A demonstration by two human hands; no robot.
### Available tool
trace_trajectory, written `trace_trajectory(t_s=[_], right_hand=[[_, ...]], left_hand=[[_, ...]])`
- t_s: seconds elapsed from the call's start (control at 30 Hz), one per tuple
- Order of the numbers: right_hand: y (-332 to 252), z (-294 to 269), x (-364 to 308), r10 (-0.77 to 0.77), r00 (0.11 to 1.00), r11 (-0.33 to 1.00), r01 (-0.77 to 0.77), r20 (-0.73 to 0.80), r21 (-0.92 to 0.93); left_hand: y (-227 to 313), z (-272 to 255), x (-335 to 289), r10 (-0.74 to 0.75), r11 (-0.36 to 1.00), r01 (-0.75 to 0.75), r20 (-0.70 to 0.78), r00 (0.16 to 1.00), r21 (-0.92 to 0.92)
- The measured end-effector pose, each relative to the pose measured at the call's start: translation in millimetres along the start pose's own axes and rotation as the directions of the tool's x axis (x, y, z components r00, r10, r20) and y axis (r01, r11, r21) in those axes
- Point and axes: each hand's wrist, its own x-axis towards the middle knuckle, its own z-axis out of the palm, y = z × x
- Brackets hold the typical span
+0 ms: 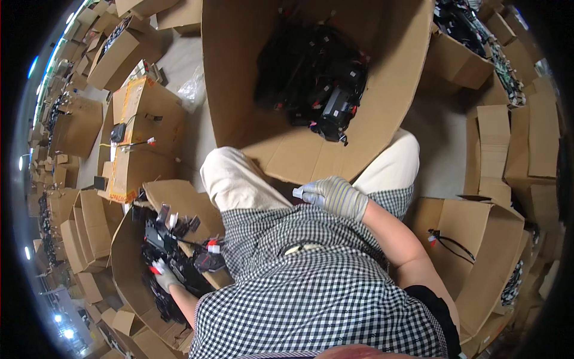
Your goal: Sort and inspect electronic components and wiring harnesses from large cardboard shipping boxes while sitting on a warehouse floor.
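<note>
My left hand (pixel 166 276), in a pale glove, reaches into the cardboard box (pixel 128 257) at my left. Its fingers look closed beside a red-and-white connector, among black electronic parts (pixel 173 254) with wires; what they grip is hard to make out. My right hand (pixel 338 198), in a grey glove with yellow stripes, is closed over my lap. From its fingertips sticks a small pale blue-grey piece (pixel 298 192), its kind unclear. In front of me, a large open carton (pixel 311 161) between my knees holds a heap of black parts (pixel 329 78) with cables.
At my right an open box (pixel 472 224) holds a black cable (pixel 454 245) with a connector. A taped carton (pixel 146 149) at the left bears a small black device (pixel 118 132) and a cable. Clear plastic (pixel 192 90) lies on the floor. More boxes surround me.
</note>
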Motion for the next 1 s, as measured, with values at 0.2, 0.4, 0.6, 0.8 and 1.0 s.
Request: trace_trajectory(t_s=[0.2, 0.4, 0.6, 0.8, 1.0], right_hand=[[13.5, -42.4, 26.9, -0.248, 0.950, 0.968, 0.236, -0.191, -0.083], [52.6, -48.5, 75.8, 0.142, 0.987, 0.953, -0.116, -0.074, 0.280], [98.4, -4.9, 96.7, 0.435, 0.898, 0.846, -0.385, 0.061, -0.368], [134.3, 12.5, 80.8, 0.490, 0.856, 0.815, -0.381, 0.168, -0.436], [164.6, 14.3, 48.5, 0.519, 0.854, 0.788, -0.457, 0.043, -0.413]], left_hand=[[-1.8, -15.0, 36.1, -0.206, 0.891, 0.292, 0.262, 0.943, -0.347], [263.4, 21.1, -42.6, 0.579, 0.808, -0.587, -0.244, 0.778, 0.047], [420.6, 182.4, -85.8, 0.892, 0.419, -0.772, 0.058, 0.448, -0.478], [443.4, 336.8, -123.5, 0.671, 0.712, -0.631, 0.564, 0.481, -0.309], [410.6, 320.1, -167.6, 0.705, 0.684, -0.673, 0.496, 0.507, -0.283]])
